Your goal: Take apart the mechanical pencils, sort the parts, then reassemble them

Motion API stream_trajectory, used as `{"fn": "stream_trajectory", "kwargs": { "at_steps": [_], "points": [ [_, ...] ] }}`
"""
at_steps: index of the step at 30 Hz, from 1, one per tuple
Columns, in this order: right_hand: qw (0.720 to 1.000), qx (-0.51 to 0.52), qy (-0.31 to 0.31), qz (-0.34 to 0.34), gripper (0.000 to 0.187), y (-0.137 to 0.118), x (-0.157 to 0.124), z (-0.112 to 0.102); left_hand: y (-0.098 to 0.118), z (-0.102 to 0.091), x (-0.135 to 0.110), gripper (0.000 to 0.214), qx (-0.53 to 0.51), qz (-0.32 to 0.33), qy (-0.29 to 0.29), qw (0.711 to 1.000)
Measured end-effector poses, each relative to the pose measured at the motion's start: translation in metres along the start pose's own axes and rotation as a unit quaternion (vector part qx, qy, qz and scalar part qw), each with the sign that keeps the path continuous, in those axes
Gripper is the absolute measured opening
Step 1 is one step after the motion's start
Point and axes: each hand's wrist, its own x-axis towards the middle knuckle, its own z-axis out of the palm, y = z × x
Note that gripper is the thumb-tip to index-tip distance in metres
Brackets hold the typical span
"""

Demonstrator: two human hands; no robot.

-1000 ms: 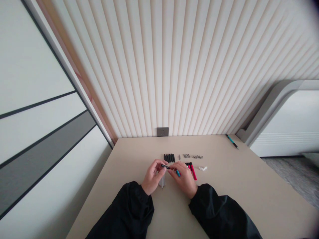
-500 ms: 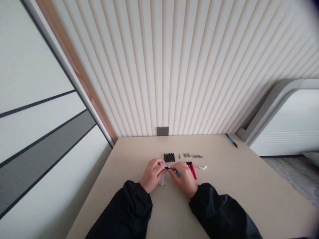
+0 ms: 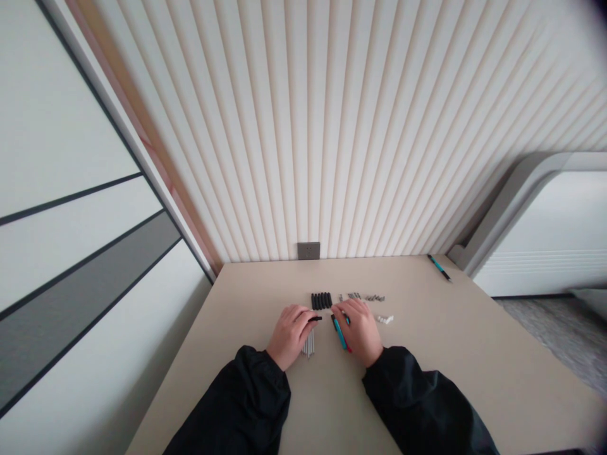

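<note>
My left hand pinches a short black tube-shaped piece between thumb and fingertips, over a bundle of thin whitish rods. To its right, my right hand is low over the table with its fingers curled together. A blue pen barrel with a black end lies beside those fingers, and a bit of another blue and black part shows between them. A pink barrel is mostly hidden under the palm. Whatever the right fingertips grip cannot be made out.
A row of black tubes lies beyond my hands. Small metal parts and spring-like pieces are to its right, with small white pieces nearer. A blue and black pen lies at the back right, by the ribbed wall.
My right hand has come away from the black piece and shifted slightly right, covering the pink barrels and exposing the blue barrel. The black piece stays in my left hand.
</note>
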Motion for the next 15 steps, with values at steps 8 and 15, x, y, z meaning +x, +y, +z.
{"fn": "stream_trajectory", "kwargs": {
  "at_steps": [8, 15],
  "points": [
    [0.975, -0.201, -0.054, 0.079, 0.021, 0.023, 0.018, 0.007, -0.001, 0.002, -0.001, 0.014, -0.011, -0.009, 0.0, 1.0],
    [0.969, -0.223, -0.059, 0.087, 0.021, 0.017, 0.019, 0.015, -0.001, 0.004, -0.001, 0.014, -0.013, -0.008, 0.009, 1.0]
  ]
}}
